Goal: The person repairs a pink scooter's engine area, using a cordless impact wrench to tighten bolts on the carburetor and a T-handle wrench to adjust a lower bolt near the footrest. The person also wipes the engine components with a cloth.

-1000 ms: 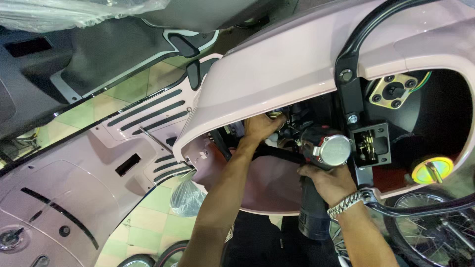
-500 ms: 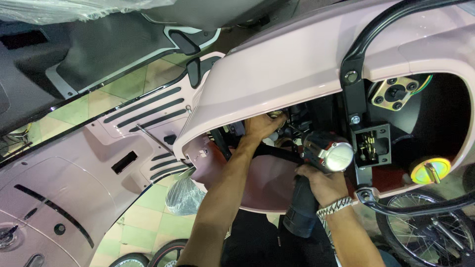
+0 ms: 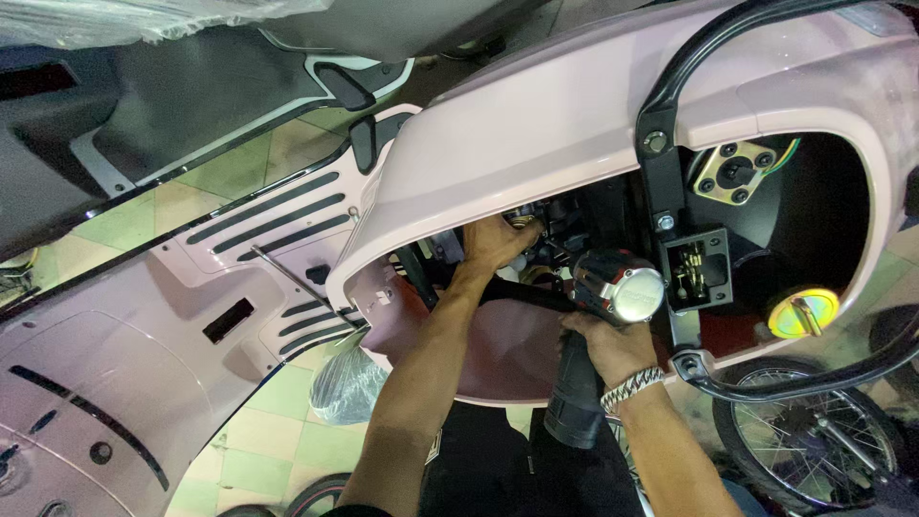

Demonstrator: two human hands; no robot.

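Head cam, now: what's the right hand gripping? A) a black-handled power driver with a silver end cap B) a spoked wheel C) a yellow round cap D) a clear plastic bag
A: the right hand, with a metal bracelet at the wrist, wraps the black grip of the power driver with the silver end cap, aimed into the opening of the pink scooter body, where the left hand reaches.

Cordless power driver (image 3: 613, 316): black grip w/ silver rear cap, red trim, nose pointing into the dark opening under the pink scooter body panel (image 3: 536, 124). Small brass-coloured fitting (image 3: 523, 218) sits inside the opening, partly hidden.
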